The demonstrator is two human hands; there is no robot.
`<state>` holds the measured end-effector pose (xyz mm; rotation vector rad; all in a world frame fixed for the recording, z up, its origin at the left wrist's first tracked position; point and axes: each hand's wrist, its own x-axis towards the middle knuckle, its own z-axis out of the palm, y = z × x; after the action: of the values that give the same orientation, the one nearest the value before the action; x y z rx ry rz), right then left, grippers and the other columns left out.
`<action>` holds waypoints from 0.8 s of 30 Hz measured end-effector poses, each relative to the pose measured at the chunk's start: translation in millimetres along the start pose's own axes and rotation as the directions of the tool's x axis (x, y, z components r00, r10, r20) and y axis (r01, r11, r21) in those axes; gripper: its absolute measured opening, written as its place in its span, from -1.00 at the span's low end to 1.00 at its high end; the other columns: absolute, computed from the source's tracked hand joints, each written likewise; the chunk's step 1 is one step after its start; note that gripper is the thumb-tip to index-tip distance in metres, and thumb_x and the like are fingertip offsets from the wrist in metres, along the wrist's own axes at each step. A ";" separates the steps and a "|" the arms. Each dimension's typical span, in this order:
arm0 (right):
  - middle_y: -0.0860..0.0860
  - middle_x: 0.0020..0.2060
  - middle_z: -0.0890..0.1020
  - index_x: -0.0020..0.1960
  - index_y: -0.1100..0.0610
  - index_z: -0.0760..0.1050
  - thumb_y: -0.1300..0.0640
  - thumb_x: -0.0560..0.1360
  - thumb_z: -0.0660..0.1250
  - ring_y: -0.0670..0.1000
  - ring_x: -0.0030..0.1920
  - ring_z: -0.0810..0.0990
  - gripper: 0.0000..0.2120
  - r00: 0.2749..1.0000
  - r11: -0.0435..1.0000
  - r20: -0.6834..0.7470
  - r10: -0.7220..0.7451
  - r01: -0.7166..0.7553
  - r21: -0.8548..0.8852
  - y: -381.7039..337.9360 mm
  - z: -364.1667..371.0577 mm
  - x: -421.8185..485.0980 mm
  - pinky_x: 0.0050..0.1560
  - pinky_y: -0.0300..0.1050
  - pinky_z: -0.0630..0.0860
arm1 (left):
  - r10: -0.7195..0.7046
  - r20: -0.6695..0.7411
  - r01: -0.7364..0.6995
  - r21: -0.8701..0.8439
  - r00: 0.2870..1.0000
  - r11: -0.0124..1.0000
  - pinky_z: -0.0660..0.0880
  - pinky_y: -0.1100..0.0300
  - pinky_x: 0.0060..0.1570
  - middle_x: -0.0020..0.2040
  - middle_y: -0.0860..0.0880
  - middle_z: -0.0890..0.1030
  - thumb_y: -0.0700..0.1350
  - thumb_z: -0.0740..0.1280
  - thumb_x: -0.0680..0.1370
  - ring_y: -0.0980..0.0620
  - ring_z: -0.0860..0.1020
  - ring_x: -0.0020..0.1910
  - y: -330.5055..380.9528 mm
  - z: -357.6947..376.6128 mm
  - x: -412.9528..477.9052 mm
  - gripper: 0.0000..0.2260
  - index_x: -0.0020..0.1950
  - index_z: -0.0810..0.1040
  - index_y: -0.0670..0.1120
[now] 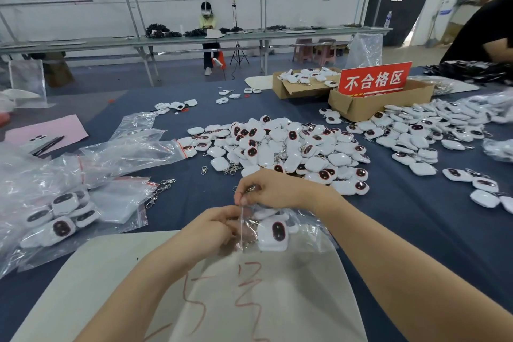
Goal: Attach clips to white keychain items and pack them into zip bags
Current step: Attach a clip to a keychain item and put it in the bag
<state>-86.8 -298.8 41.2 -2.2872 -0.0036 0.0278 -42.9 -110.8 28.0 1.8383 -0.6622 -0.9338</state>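
Zip bag [311,234] holding a white keychain [273,233] is pinched at its mouth by left hand [213,226] and right hand [268,189].

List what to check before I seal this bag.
1. Left hand grips the zip bag: ok.
2. Right hand pinches the bag's top edge: ok.
3. White keychain item lies inside the bag: ok.
4. Clips attached to the bagged items: cannot tell, the plastic blurs them.
5. Bag mouth zipped along its whole length: cannot tell.
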 end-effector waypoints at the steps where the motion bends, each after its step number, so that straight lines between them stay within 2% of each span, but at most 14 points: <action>1: -0.04 -0.07 0.70 -0.06 0.01 0.64 0.26 0.57 0.34 -0.11 -0.09 0.62 -0.82 1.000 1.000 -0.004 0.004 -0.004 0.005 1.9 1.4 0.2 0.01 -0.17 0.56 | -0.003 -0.004 0.003 -0.010 1.000 1.000 0.29 0.18 -0.32 -0.02 -0.29 0.70 -0.57 -0.05 0.44 -0.08 0.47 -0.18 -1.0 -1.2 0.7 -0.40 0.24 0.60 -0.20; 3: -0.18 -0.16 0.67 -0.01 0.05 0.66 0.25 0.57 0.35 -0.30 -0.16 0.58 -0.85 1.000 1.000 0.011 -0.006 0.005 0.019 3.4 3.9 0.1 -0.09 -0.43 0.45 | 0.011 0.004 -0.011 0.001 1.000 1.000 0.31 0.14 -0.28 0.03 -0.33 0.69 -0.58 -0.02 0.43 -0.13 0.47 -0.12 -4.4 -4.7 2.7 -0.43 0.22 0.59 -0.23; 4: -0.24 -0.17 0.66 0.02 0.02 0.67 0.22 0.58 0.35 -0.34 -0.18 0.56 -0.84 1.000 1.000 0.017 -0.011 0.010 0.025 2.8 4.0 -0.4 -0.11 -0.49 0.42 | 0.035 0.003 -0.035 0.020 0.999 0.999 0.35 0.15 -0.26 -0.02 -0.31 0.69 -0.58 -0.01 0.42 -0.11 0.49 -0.13 -6.2 -7.3 4.1 -0.44 0.18 0.61 -0.22; 6: -0.31 -0.14 0.65 0.07 -0.10 0.65 0.15 0.60 0.35 -0.32 -0.17 0.57 -0.82 1.000 0.997 -0.022 -0.007 0.008 0.080 2.6 2.1 -1.3 -0.08 -0.49 0.44 | 0.108 -0.070 -0.103 0.074 0.992 0.992 0.44 0.28 -0.28 -0.13 -0.13 0.73 -0.57 0.00 0.41 -0.03 0.58 -0.17 -10.7 -14.7 8.4 -0.45 0.06 0.65 -0.17; 8: -0.29 -0.05 0.66 0.11 -0.14 0.64 0.11 0.62 0.32 -0.25 -0.08 0.61 -0.81 0.986 0.989 -0.164 0.013 0.011 0.146 2.1 -0.8 -1.0 0.02 -0.36 0.48 | 0.166 -0.230 -0.147 0.099 0.959 0.984 0.47 0.36 -0.27 -0.20 -0.04 0.74 -0.55 0.02 0.46 0.05 0.62 -0.19 -15.2 -23.3 15.7 -0.49 -0.03 0.65 -0.10; 9: -0.25 0.04 0.65 0.14 -0.13 0.64 0.10 0.62 0.29 -0.20 0.02 0.60 -0.79 0.965 0.993 -0.262 0.021 0.010 0.117 3.4 -2.0 1.0 0.10 -0.27 0.48 | 0.172 -0.312 -0.153 0.086 0.934 0.985 0.49 0.34 -0.25 -0.22 -0.01 0.73 -0.53 0.03 0.49 0.05 0.61 -0.20 -17.4 -26.9 19.4 -0.52 -0.04 0.63 -0.08; 11: -0.08 0.28 0.58 0.28 -0.10 0.58 0.09 0.64 0.24 -0.03 0.26 0.53 -0.72 0.899 0.987 -0.435 0.039 -0.102 -0.122 10.3 -3.0 6.8 0.32 -0.04 0.41 | 0.187 -0.433 -0.166 0.086 0.882 0.982 0.50 0.26 -0.19 -0.19 0.01 0.71 -0.47 0.07 0.55 0.04 0.60 -0.18 -22.9 -30.9 27.0 -0.57 -0.03 0.62 -0.06; 13: 0.10 0.51 0.34 0.48 -0.06 0.38 0.03 0.65 0.19 0.18 0.52 0.25 -0.60 0.860 0.847 -0.492 0.138 -0.360 -0.391 20.6 0.8 9.7 0.54 0.18 0.12 | 0.212 -0.484 -0.180 0.113 0.849 0.977 0.50 0.21 -0.14 -0.12 -0.02 0.69 -0.43 0.09 0.58 0.03 0.60 -0.14 -27.9 -29.6 34.5 -0.62 0.03 0.61 -0.07; 14: 0.16 0.56 0.22 0.55 -0.03 0.26 -0.02 0.66 0.17 0.23 0.57 0.10 -0.54 0.846 0.777 -0.489 0.211 -0.449 -0.442 26.7 4.7 10.2 0.57 0.24 -0.01 | 0.227 -0.499 -0.183 0.136 0.837 0.974 0.49 0.22 -0.12 -0.09 -0.01 0.69 -0.42 0.10 0.58 0.04 0.61 -0.13 -29.4 -27.2 38.0 -0.63 0.06 0.61 -0.07; 16: 0.19 0.58 0.15 0.58 0.02 0.18 -0.09 0.66 0.16 0.27 0.59 -0.02 -0.47 0.842 0.724 -0.457 0.285 -0.502 -0.473 39.2 13.2 10.1 0.55 0.25 -0.09 | 0.254 -0.524 -0.182 0.185 0.813 0.966 0.45 0.32 -0.15 -0.07 0.03 0.68 -0.38 0.12 0.59 0.16 0.61 -0.18 -31.2 -21.9 45.3 -0.66 0.09 0.60 -0.04; 17: 0.17 0.56 0.19 0.57 0.04 0.20 -0.09 0.66 0.17 0.26 0.59 -0.01 -0.47 0.851 0.734 -0.450 0.272 -0.486 -0.475 44.8 15.8 9.6 0.55 0.22 -0.05 | 0.267 -0.535 -0.185 0.202 0.802 0.962 0.43 0.38 -0.19 -0.07 0.06 0.68 -0.37 0.13 0.59 0.24 0.60 -0.23 -31.3 -19.9 49.3 -0.66 0.09 0.60 -0.02; 19: 0.12 0.49 0.33 0.53 0.01 0.29 -0.05 0.65 0.21 0.20 0.54 0.13 -0.53 0.862 0.780 -0.471 0.190 -0.423 -0.461 53.5 15.1 9.4 0.49 0.13 0.13 | 0.285 -0.543 -0.187 0.230 0.790 0.955 0.44 0.41 -0.20 -0.08 0.09 0.68 -0.33 0.14 0.60 0.24 0.60 -0.24 -29.1 -16.0 58.9 -0.68 0.09 0.59 0.00; 22: 0.05 0.35 0.46 0.46 -0.04 0.41 -0.01 0.62 0.28 0.11 0.39 0.31 -0.59 0.867 0.859 -0.489 0.094 -0.319 -0.401 62.2 11.9 9.4 0.35 -0.01 0.24 | 0.292 -0.532 -0.153 0.289 0.795 0.945 0.53 0.14 -0.09 -0.10 0.17 0.67 -0.28 0.15 0.61 0.09 0.60 -0.19 -22.9 -10.5 73.0 -0.70 0.10 0.58 0.05; 24: 0.05 0.31 0.48 0.46 -0.04 0.41 -0.01 0.60 0.32 0.09 0.34 0.31 -0.57 0.867 0.897 -0.493 0.072 -0.273 -0.348 67.0 12.7 8.6 0.28 -0.13 0.20 | 0.300 -0.518 -0.116 0.357 0.801 0.927 0.54 0.08 -0.05 -0.12 0.24 0.66 -0.24 0.16 0.61 0.13 0.58 -0.15 -19.5 -8.0 80.4 -0.70 0.09 0.56 0.12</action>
<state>-78.8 -333.2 -17.8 -2.6472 0.5013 -0.4788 10.0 -160.0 -13.2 2.1248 -0.6371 -0.1023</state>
